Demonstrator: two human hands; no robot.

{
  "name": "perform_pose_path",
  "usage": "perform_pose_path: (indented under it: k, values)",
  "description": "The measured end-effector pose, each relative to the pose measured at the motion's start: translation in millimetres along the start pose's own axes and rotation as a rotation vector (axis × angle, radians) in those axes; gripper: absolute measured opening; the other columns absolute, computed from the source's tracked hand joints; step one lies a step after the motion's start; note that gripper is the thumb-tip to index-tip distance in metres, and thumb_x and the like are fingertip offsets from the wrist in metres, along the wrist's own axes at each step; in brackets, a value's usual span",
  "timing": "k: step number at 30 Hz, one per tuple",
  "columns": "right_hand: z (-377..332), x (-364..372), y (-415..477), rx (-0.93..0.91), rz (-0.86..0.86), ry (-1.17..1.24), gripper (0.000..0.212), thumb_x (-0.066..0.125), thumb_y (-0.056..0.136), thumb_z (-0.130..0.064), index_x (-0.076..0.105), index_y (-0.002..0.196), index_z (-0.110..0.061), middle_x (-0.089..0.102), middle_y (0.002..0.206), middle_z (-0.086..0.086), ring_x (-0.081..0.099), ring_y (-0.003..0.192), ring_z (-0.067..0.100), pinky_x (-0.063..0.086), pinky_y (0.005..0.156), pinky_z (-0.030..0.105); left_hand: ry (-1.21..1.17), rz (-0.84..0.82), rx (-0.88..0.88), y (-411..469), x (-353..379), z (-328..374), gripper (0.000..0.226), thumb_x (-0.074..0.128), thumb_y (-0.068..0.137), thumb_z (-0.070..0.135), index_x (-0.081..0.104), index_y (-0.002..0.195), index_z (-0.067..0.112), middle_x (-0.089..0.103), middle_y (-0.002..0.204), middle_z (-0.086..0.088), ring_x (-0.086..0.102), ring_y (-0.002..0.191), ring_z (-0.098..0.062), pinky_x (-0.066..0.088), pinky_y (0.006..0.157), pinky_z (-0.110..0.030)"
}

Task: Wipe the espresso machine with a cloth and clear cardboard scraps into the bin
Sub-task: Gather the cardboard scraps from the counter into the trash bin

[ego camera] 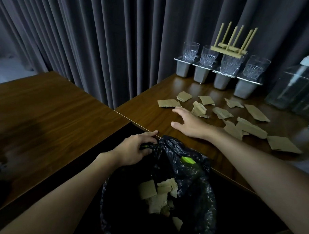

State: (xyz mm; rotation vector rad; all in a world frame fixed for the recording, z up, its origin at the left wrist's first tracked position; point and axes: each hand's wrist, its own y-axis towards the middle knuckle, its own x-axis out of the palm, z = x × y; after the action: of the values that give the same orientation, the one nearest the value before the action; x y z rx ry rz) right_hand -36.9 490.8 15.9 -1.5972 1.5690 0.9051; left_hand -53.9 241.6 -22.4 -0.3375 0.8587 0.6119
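Several torn cardboard scraps (245, 128) lie scattered on the right wooden counter (146, 114). My right hand (187, 124) reaches over the counter with fingers spread and straight, fingertips just short of a flat scrap (169, 103); it holds nothing. Below the counter edge stands a bin lined with a black plastic bag (196, 187), with several cardboard pieces (157, 193) inside. My left hand (140, 149) grips the bag's rim at the bin's top left, against the counter edge. No espresso machine or cloth is in view.
Glass tumblers (230, 65) stand on grey metal stands (220, 80) at the counter's back, a wooden peg rack (229, 47) resting on them. Clear bottles with pumps (293, 84) stand at far right. A second wooden table (44, 108) lies left; grey curtains (93, 34) hang behind.
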Motion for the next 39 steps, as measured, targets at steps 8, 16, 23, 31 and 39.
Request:
perform_pose_path:
  k: [8, 16, 23, 31, 39]
  values:
    - [2.4, 6.3, 56.7, 0.1, -0.026, -0.234, 0.065, 0.041, 0.101, -0.042, 0.015, 0.155, -0.018, 0.01, 0.164, 0.002, 0.008, 0.15, 0.019, 0.011, 0.12, 0.046, 0.003, 0.033, -0.002, -0.2, 3.4, -2.5, 0.035, 0.062, 0.095, 0.019, 0.06, 0.126, 0.036, 0.026, 0.158, 0.024, 0.03, 0.143, -0.005, 0.028, 0.115, -0.027]
    - [7.3, 13.8, 60.7, 0.042, 0.063, -0.273, 0.038, 0.036, 0.102, -0.036, 0.052, 0.135, -0.029, 0.042, 0.138, 0.0, 0.037, 0.13, 0.025, 0.023, 0.106, 0.049, 0.02, 0.045, 0.011, 0.8, 2.7, -3.8, 0.034, 0.062, 0.094, 0.018, 0.061, 0.124, 0.036, 0.028, 0.157, 0.024, 0.031, 0.142, -0.002, 0.026, 0.111, -0.02]
    - [15.3, 13.2, 44.2, 0.065, 0.109, -0.188, 0.027, 0.062, 0.089, -0.045, 0.052, 0.109, -0.031, 0.053, 0.125, 0.001, 0.046, 0.12, 0.026, 0.027, 0.102, 0.045, 0.031, 0.026, 0.005, 1.2, 0.2, -1.6, 0.036, 0.062, 0.095, 0.018, 0.06, 0.126, 0.035, 0.027, 0.158, 0.022, 0.029, 0.143, -0.004, 0.025, 0.111, -0.021]
    - [19.4, 3.1, 27.6, 0.181, 0.085, 0.137, 0.052, 0.072, 0.085, -0.029, 0.054, 0.13, -0.012, 0.054, 0.128, 0.006, 0.052, 0.118, 0.021, 0.045, 0.097, 0.035, 0.022, 0.017, -0.003, 0.9, 2.5, 7.3, 0.033, 0.061, 0.095, 0.021, 0.06, 0.123, 0.039, 0.026, 0.159, 0.018, 0.029, 0.144, -0.01, 0.027, 0.113, -0.028]
    - [16.5, -34.8, -17.4, 0.154, 0.179, 0.502, 0.009, 0.069, 0.088, -0.016, 0.062, 0.093, -0.02, 0.072, 0.09, 0.004, 0.067, 0.088, 0.018, 0.051, 0.073, 0.029, 0.012, 0.051, 0.035, -0.7, 10.2, 21.8, 0.034, 0.06, 0.096, 0.021, 0.059, 0.128, 0.035, 0.032, 0.156, 0.015, 0.034, 0.142, -0.009, 0.029, 0.114, -0.028]
